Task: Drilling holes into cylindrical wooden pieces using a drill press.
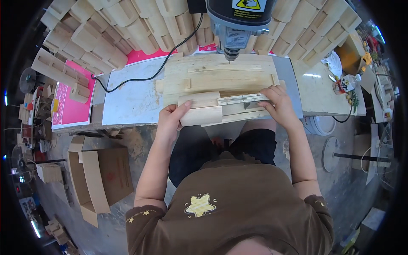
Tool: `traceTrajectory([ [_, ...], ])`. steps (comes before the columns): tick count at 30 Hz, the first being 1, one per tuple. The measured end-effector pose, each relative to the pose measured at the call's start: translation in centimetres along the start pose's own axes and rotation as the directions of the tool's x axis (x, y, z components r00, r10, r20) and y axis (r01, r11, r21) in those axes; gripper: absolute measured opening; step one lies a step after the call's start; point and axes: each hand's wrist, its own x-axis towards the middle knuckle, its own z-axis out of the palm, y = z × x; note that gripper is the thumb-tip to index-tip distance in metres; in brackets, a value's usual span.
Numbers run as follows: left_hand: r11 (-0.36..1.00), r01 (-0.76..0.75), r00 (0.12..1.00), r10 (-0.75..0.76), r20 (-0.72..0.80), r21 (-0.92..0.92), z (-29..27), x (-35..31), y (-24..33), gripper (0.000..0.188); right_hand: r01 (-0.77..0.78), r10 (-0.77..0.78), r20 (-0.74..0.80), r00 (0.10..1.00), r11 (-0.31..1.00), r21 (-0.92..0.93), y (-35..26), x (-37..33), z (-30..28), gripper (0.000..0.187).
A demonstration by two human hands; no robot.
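A pale rounded wooden block lies at the near edge of the wooden work board. My left hand is closed on its left end, thumb on top. To the block's right is an open, box-like wooden section with a light edge strip and a greyish inner face; I cannot tell whether it is one piece with the block. My right hand is closed around the right end of that strip, fingers over the far side and thumb nearer me. A drill press hangs above, its drill bit over the board.
Stacked wooden blocks line the back of the table on both sides. A black cable curves across the white surface at left. A bottle stands at right. On the floor are an open cardboard box and a white bucket.
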Motion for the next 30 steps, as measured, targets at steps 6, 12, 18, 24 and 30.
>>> traceTrajectory([
  [6, 1.0, -0.03, 0.992, 0.03, 0.121, -0.006, 1.9, 0.6, -0.9, 0.032, -0.016, 0.016, -0.001, 1.0, 1.0, -0.022, -0.5, 0.1, -0.1, 0.028],
  [12, 0.968, -0.251, 0.927, 0.236, 0.291, 0.016, 5.6, -0.7, -2.9, 0.046, 0.004, -0.006, -0.063, 0.998, 0.999, -0.041, -0.4, 0.6, 0.6, 0.029],
  [18, 0.457, -0.755, 0.622, 0.725, 0.296, 0.47, 5.1, 0.3, -4.3, 0.063, 0.016, -0.03, -0.156, 0.987, 0.996, -0.093, 0.4, 1.1, 1.2, 0.032],
  [24, 0.237, -0.717, 0.527, 0.8, 0.287, 0.656, 6.6, 5.3, -4.2, 0.069, -0.063, 0.036, -0.205, 0.978, 0.99, -0.129, 3.3, 4.7, 2.2, 0.034],
  [30, 0.17, -0.659, 0.499, 0.827, 0.257, 0.732, 5.8, 8.2, -3.7, 0.06, -0.035, 0.012, -0.159, 0.987, 0.989, -0.146, 3.9, 6.4, 2.9, 0.037],
])
